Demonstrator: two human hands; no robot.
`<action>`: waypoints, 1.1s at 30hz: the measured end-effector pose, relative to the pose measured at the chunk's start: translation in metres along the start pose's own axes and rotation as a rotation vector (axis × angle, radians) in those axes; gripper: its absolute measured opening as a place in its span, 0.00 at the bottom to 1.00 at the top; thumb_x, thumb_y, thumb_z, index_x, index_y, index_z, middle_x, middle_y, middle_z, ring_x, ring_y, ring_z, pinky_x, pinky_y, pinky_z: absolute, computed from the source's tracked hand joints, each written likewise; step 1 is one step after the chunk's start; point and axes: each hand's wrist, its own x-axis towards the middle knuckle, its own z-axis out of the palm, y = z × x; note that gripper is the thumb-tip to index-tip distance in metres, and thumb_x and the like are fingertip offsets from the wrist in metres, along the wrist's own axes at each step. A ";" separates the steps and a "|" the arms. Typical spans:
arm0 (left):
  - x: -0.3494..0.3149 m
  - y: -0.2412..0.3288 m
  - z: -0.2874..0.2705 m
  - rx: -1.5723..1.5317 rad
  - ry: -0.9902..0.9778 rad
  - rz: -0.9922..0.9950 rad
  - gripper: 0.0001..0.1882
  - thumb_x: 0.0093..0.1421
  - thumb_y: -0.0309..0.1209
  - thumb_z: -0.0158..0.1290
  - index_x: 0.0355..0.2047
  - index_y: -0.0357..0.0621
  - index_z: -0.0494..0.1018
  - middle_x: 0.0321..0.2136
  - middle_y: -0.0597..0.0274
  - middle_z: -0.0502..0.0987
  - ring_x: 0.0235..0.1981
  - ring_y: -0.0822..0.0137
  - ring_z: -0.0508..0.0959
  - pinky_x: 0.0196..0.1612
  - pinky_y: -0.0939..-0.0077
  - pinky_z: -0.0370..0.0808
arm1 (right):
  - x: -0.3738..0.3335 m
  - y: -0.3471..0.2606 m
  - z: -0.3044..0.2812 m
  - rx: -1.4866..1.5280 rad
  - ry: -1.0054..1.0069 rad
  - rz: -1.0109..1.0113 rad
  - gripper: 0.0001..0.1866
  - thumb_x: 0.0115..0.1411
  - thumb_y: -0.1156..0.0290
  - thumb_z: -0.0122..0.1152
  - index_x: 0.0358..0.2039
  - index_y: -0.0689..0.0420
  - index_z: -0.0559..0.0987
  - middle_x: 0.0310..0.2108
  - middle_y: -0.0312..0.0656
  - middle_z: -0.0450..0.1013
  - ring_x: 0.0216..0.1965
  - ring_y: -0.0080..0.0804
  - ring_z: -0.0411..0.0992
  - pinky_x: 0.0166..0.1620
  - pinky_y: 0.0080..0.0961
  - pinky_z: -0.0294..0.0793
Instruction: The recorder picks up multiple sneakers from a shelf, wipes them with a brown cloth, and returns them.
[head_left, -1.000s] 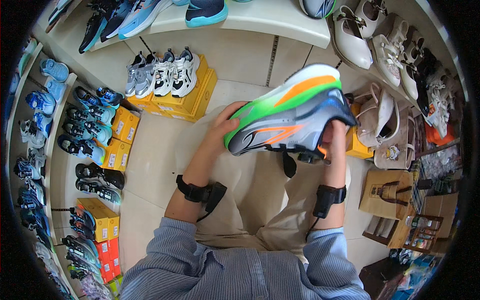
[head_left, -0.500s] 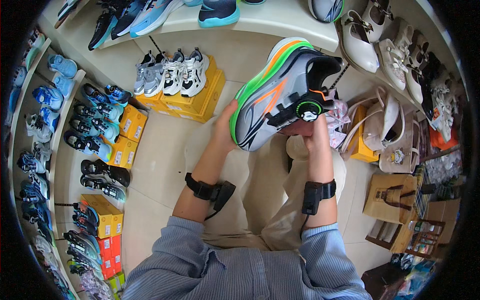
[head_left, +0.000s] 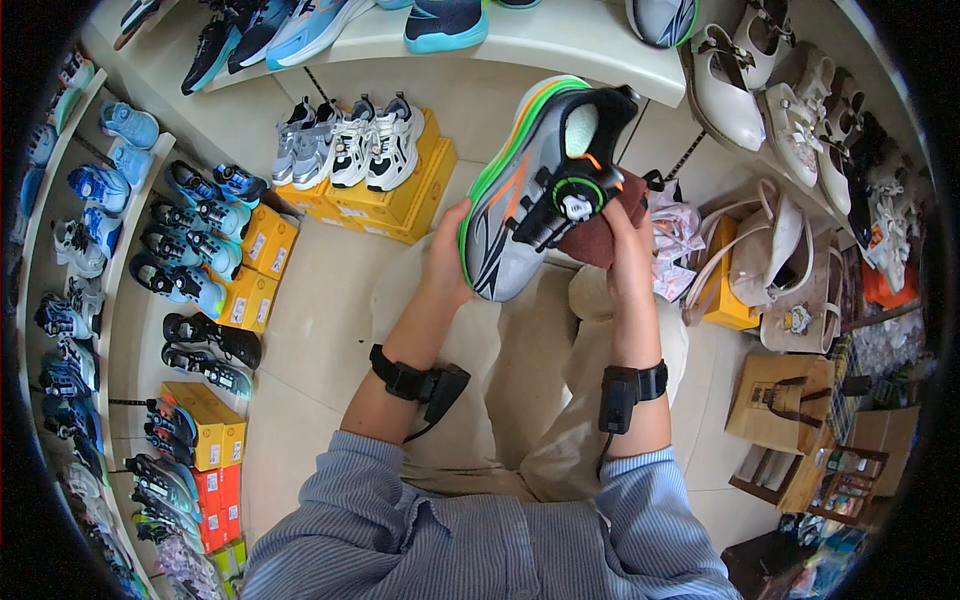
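A grey sneaker (head_left: 505, 225) with a green and orange sole edge and a round black dial on a strap is held up before me, toe pointing down toward me. My left hand (head_left: 449, 252) is closed on its sole edge near the toe; the fingertips are hidden behind the shoe. My right hand (head_left: 630, 258) grips a dark brown cloth (head_left: 588, 242) beside the shoe's dial side, its thumb near the dial. Whether that hand also bears some of the shoe's weight is unclear. More of the opening and its pale lining faces me.
A curved white shelf (head_left: 560, 50) with shoes runs across the far side. Yellow shoe boxes (head_left: 415, 205) carry silver and white sneakers. Shelves (head_left: 125, 230) of sneakers line the left. White shoes (head_left: 722, 95), beige handbags (head_left: 760, 250) and a cardboard box (head_left: 775, 400) are on the right.
The sneaker has turned, showing more of its opening, and its heel has shifted left. The brown cloth, mostly hidden before, now shows in my right hand. My left hand keeps its grip.
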 end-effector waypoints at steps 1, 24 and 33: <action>0.000 0.001 0.001 0.036 0.036 0.050 0.21 0.57 0.42 0.41 0.44 0.39 0.66 0.37 0.55 0.73 0.36 0.65 0.74 0.43 0.71 0.71 | -0.002 -0.001 0.003 -0.031 -0.020 0.014 0.19 0.51 0.67 0.60 0.42 0.63 0.70 0.36 0.40 0.71 0.36 0.26 0.69 0.41 0.22 0.68; 0.014 0.004 -0.014 -0.066 -0.014 -0.011 0.20 0.60 0.41 0.38 0.49 0.44 0.62 0.43 0.58 0.71 0.43 0.63 0.72 0.48 0.66 0.68 | -0.051 -0.025 0.020 -0.387 -0.604 0.120 0.25 0.45 0.71 0.66 0.43 0.61 0.67 0.38 0.36 0.68 0.40 0.21 0.65 0.45 0.20 0.65; 0.014 0.003 -0.012 -0.058 -0.024 -0.054 0.18 0.60 0.39 0.39 0.46 0.43 0.66 0.41 0.56 0.72 0.41 0.64 0.73 0.46 0.68 0.70 | -0.032 -0.026 0.004 -0.370 -0.313 0.139 0.26 0.44 0.73 0.67 0.43 0.63 0.66 0.38 0.40 0.70 0.40 0.24 0.68 0.43 0.22 0.68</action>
